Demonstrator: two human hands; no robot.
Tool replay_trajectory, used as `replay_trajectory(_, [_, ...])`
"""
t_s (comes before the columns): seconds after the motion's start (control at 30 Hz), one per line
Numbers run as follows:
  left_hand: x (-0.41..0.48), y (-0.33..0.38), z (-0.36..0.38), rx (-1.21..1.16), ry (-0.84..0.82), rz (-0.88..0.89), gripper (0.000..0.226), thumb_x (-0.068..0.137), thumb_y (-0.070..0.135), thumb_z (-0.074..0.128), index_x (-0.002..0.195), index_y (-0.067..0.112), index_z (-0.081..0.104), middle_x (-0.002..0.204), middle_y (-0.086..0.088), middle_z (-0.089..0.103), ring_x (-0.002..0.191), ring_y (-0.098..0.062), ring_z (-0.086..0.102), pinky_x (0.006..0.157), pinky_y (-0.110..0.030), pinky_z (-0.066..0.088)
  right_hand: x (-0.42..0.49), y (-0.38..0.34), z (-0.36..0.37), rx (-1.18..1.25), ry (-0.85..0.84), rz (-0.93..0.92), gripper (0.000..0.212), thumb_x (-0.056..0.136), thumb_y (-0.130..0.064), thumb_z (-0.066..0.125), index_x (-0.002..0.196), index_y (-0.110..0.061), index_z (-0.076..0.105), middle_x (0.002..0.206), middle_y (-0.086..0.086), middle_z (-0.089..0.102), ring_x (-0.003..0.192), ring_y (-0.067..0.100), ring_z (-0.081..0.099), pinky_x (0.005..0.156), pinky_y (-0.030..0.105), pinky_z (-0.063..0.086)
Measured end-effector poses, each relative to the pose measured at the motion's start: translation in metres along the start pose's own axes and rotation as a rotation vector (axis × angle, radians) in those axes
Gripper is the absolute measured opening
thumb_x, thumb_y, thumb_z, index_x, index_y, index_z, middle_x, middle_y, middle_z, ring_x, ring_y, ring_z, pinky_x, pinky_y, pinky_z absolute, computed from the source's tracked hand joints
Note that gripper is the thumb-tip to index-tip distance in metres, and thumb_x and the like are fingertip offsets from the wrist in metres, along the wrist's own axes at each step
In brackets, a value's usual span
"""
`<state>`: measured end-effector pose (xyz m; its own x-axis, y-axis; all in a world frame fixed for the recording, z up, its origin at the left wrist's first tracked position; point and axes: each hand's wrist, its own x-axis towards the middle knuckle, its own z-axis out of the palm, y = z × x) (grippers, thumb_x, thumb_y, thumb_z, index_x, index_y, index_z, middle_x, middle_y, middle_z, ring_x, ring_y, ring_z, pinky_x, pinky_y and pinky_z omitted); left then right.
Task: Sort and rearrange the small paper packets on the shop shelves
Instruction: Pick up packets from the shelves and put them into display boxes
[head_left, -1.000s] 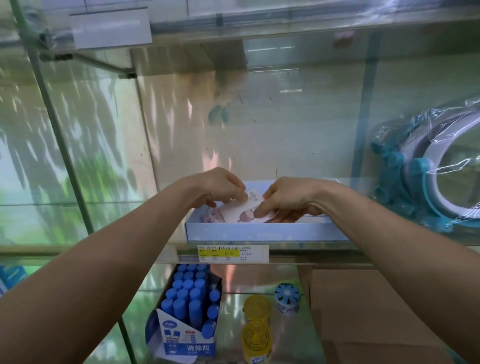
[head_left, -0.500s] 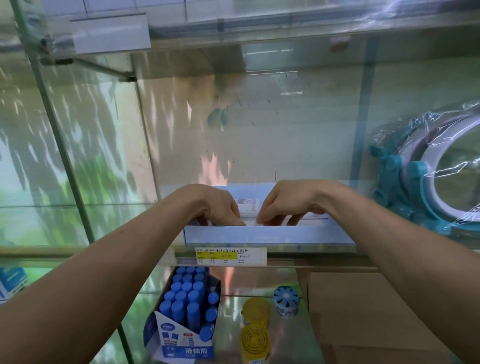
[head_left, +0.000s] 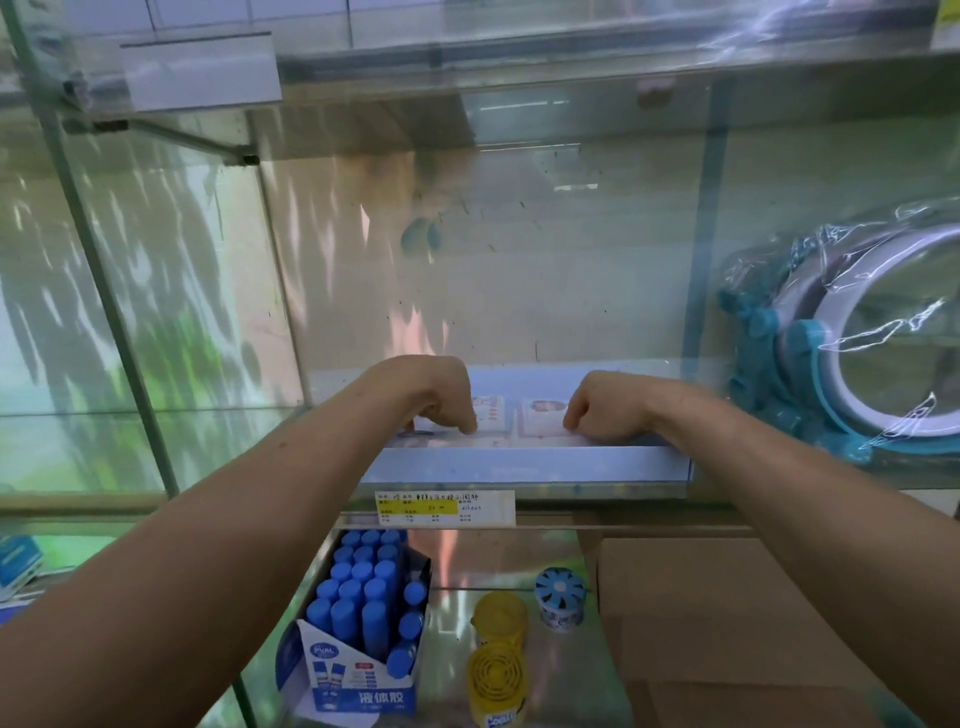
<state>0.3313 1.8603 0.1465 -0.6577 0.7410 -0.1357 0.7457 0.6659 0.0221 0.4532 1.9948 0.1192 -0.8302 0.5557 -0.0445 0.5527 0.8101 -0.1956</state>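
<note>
My one head camera looks forward and a little down, close to the shelf (head_left: 613, 491); my forearms (head_left: 234, 519) enter from the near edge toward the tray (head_left: 519, 464).

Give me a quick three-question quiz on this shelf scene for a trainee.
1. True or false: the left hand and the right hand both reach into the pale blue box.
2. What stands on the shelf below the price label? A glue sticks, B scissors, C mugs.
3. Fill in: the plastic-wrapped teal ring sits to the box's ___.
Key: 1 true; 2 A; 3 right.
</note>
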Motion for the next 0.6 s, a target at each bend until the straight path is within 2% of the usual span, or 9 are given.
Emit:
replay_trajectory(0.07, [0.0,0.005,0.006,0.111,0.011,0.004,0.007,0.097,0.02,0.041,0.099,0.012,0.041,0.1,-0.008,0.042,0.061,-0.01,0.038,0.058,-0.017,0.035,0.0,-0.002,-0.001,-0.021,-0.011,0.005,0.036,0.091,-0.007,0.041,0.118,-0.008,0.065,0.125,0.009,0.062,0.114,0.026,0.057,0.104,0.04,0.042])
replay_trajectory(0.1, [0.003,0.004,0.011,0.152,-0.011,0.012,0.015,0.097,0.017,0.038,0.104,0.01,0.048,0.107,-0.013,0.047,0.067,-0.012,0.042,0.062,-0.019,0.035,0.0,-0.003,-0.001,-0.037,-0.018,0.005,0.038,0.091,-0.006,0.041,0.12,-0.008,0.064,0.128,0.009,0.06,0.115,0.026,0.056,0.105,0.04,0.042])
replay_trajectory(0.17, [0.01,-0.001,0.017,0.2,-0.054,0.021,0.038,0.094,0.014,0.037,0.127,0.006,0.055,0.129,-0.017,0.052,0.086,-0.021,0.046,0.074,-0.027,0.038,-0.001,-0.005,-0.003,-0.058,-0.028,-0.011,0.041,0.091,-0.006,0.04,0.126,-0.013,0.061,0.134,0.006,0.056,0.119,0.026,0.053,0.107,0.038,0.04])
replay_trajectory(0.23, [0.011,-0.004,0.018,0.191,-0.033,0.029,0.046,0.092,0.012,0.039,0.136,0.009,0.051,0.133,-0.013,0.051,0.096,-0.024,0.045,0.081,-0.031,0.038,-0.003,-0.009,-0.003,-0.053,-0.04,-0.051,0.048,0.094,-0.003,0.037,0.136,-0.021,0.053,0.143,0.001,0.047,0.129,0.023,0.045,0.11,0.035,0.034])
replay_trajectory(0.27, [0.01,-0.004,0.018,0.157,-0.022,0.034,0.048,0.093,0.013,0.039,0.141,0.013,0.046,0.135,-0.009,0.048,0.106,-0.026,0.047,0.088,-0.033,0.039,-0.002,-0.011,-0.001,-0.053,-0.047,-0.076,0.05,0.094,-0.003,0.036,0.138,-0.023,0.049,0.147,-0.001,0.042,0.132,0.022,0.041,0.112,0.035,0.031])
replay_trajectory(0.3, [0.009,-0.003,0.017,0.113,-0.023,0.048,0.051,0.095,0.013,0.038,0.145,0.019,0.04,0.144,-0.005,0.041,0.123,-0.026,0.044,0.099,-0.035,0.036,-0.002,-0.012,0.001,-0.052,-0.056,-0.101,0.05,0.095,-0.005,0.036,0.139,-0.024,0.048,0.148,-0.002,0.04,0.134,0.022,0.04,0.113,0.034,0.03])
replay_trajectory(0.37, [0.003,-0.002,0.016,0.066,-0.03,0.085,0.053,0.097,0.014,0.037,0.147,0.028,0.033,0.156,0.001,0.025,0.14,-0.023,0.029,0.11,-0.035,0.026,-0.001,-0.013,0.004,-0.068,-0.081,-0.119,0.048,0.096,-0.008,0.037,0.14,-0.023,0.047,0.148,-0.002,0.041,0.133,0.021,0.041,0.111,0.032,0.032])
replay_trajectory(0.6, [0.001,-0.008,0.019,0.018,-0.023,0.111,0.048,0.097,0.023,0.041,0.144,0.03,0.039,0.155,0.002,0.028,0.138,-0.021,0.032,0.111,-0.035,0.026,-0.001,-0.008,0.002,-0.052,-0.088,-0.113,0.046,0.094,-0.01,0.04,0.138,-0.021,0.049,0.144,-0.004,0.045,0.125,0.02,0.048,0.099,0.027,0.041])
